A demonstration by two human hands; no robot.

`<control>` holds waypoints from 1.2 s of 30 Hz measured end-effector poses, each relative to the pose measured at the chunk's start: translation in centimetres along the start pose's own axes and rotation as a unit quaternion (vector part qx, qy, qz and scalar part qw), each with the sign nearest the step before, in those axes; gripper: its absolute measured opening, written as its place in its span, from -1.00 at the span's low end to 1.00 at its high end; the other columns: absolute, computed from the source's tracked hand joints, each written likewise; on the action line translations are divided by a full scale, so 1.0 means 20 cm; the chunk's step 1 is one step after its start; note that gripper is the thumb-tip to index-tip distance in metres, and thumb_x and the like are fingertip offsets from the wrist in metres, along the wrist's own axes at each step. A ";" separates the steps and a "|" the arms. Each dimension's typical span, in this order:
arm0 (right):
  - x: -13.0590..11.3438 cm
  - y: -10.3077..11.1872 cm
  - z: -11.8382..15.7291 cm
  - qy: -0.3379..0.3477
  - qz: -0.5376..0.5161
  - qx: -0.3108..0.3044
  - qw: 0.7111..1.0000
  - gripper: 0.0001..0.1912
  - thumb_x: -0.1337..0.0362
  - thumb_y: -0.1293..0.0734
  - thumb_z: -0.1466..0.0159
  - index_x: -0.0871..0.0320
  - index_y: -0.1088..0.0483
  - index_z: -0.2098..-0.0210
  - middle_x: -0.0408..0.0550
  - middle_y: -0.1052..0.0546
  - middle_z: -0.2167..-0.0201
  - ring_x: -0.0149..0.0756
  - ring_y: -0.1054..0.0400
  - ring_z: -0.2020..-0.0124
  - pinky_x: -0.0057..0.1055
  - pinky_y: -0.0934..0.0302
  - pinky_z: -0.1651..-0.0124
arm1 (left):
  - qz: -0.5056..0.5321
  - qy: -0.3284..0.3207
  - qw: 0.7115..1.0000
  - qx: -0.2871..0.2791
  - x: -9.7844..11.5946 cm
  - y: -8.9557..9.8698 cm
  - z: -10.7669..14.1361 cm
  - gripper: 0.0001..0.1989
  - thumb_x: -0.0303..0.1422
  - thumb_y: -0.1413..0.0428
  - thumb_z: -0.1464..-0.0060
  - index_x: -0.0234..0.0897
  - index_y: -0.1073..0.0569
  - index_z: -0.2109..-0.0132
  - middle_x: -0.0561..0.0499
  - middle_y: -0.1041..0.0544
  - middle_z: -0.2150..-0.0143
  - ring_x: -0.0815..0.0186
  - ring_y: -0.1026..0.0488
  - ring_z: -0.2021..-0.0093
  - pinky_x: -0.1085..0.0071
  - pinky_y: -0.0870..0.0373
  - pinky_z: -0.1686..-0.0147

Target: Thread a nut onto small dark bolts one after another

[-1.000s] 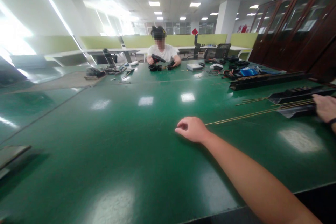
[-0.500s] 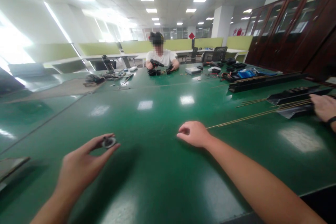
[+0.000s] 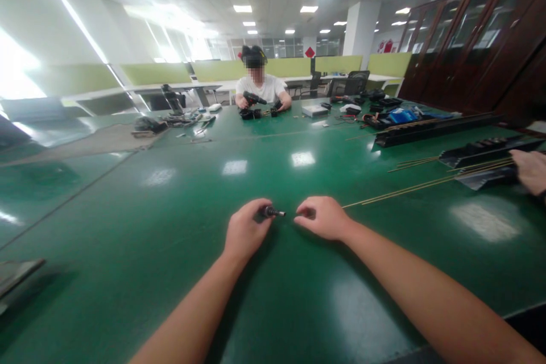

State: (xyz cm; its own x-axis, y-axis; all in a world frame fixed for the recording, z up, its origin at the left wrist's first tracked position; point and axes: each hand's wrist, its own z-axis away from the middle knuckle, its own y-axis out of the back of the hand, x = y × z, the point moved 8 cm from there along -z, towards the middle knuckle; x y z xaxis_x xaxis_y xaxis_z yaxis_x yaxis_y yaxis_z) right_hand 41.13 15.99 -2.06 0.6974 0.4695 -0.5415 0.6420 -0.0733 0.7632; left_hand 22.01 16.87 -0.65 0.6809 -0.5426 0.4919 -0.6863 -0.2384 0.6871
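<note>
My left hand (image 3: pixel 247 228) is closed round a small black cylindrical tool (image 3: pixel 269 212) with a narrow metal tip that points right. What kind of tool it is does not show clearly. Just right of that tip, my right hand (image 3: pixel 322 217) is curled low over the green table, thumb and fingers pinched on a thin brass-coloured rod (image 3: pixel 384 197). That rod runs from behind the hand to the right; its near end is hidden by the fingers. A small gap separates the two hands.
Several rods lie over black metal channels (image 3: pixel 478 177) at right, beside another person's hand (image 3: pixel 531 170). Across the green table (image 3: pixel 191 296) a person (image 3: pixel 261 88) holds a power drill (image 3: pixel 255 98). A flat board (image 3: pixel 19 278) lies at left.
My left hand has swung right and a little forward with the black tool, turning the metal tip toward my right hand. The right hand stays nearly in place.
</note>
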 end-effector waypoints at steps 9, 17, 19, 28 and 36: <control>-0.02 0.00 0.00 -0.023 0.012 0.011 1.000 -0.83 0.12 -0.39 -0.21 0.07 -0.56 0.32 -0.14 -0.60 0.37 -0.34 -0.42 0.37 -0.42 -0.18 0.29 | -0.001 -0.070 0.998 0.001 0.08 0.00 -0.02 -0.81 -0.40 -0.20 -0.09 -0.17 -0.51 0.12 0.02 -0.53 0.12 0.26 -0.46 0.08 0.35 -0.40 0.05; 0.01 -0.02 -0.02 -0.040 -0.023 0.023 0.999 -0.84 0.15 -0.40 -0.21 0.08 -0.56 0.32 -0.13 -0.59 0.37 -0.35 -0.43 0.38 -0.43 -0.20 0.27 | 0.030 -0.042 0.999 -0.008 0.02 0.01 -0.03 -0.82 -0.34 -0.20 -0.12 -0.13 -0.52 0.10 0.03 -0.51 0.13 0.30 -0.47 0.13 0.40 -0.41 0.12; 0.02 -0.02 -0.02 -0.051 -0.029 0.023 0.998 -0.84 0.14 -0.40 -0.21 0.09 -0.56 0.32 -0.13 -0.60 0.38 -0.35 -0.44 0.38 -0.43 -0.20 0.27 | 0.031 -0.045 0.998 -0.012 0.03 0.01 -0.03 -0.81 -0.35 -0.20 -0.12 -0.14 -0.52 0.09 0.03 -0.51 0.13 0.29 -0.46 0.12 0.39 -0.41 0.11; -0.02 0.00 -0.01 -0.039 0.047 0.020 0.998 -0.81 0.11 -0.39 -0.21 0.10 -0.54 0.34 -0.13 -0.58 0.38 -0.33 -0.42 0.35 -0.43 -0.13 0.30 | 0.037 -0.070 0.996 -0.052 0.05 -0.05 -0.03 -0.76 -0.28 -0.22 -0.11 -0.15 -0.52 0.05 -0.01 -0.53 0.11 0.26 -0.48 0.12 0.33 -0.44 0.11; -0.02 -0.01 0.00 -0.023 0.058 0.018 0.998 -0.81 0.11 -0.40 -0.21 0.09 -0.55 0.31 -0.12 -0.58 0.38 -0.32 -0.41 0.35 -0.43 -0.12 0.30 | 0.043 -0.084 0.992 -0.087 0.08 -0.09 -0.01 -0.72 -0.28 -0.20 -0.13 -0.18 -0.50 0.00 -0.06 -0.53 0.09 0.22 -0.48 0.11 0.29 -0.46 0.08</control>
State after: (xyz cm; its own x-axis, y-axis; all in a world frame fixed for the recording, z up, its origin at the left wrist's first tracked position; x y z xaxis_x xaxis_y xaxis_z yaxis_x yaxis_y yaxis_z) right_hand 40.78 15.87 -2.00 0.7811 0.4155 -0.4661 0.5663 -0.1571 0.8091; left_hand 24.44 16.66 -1.02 0.5596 -0.6844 0.4675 -0.6755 -0.0497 0.7357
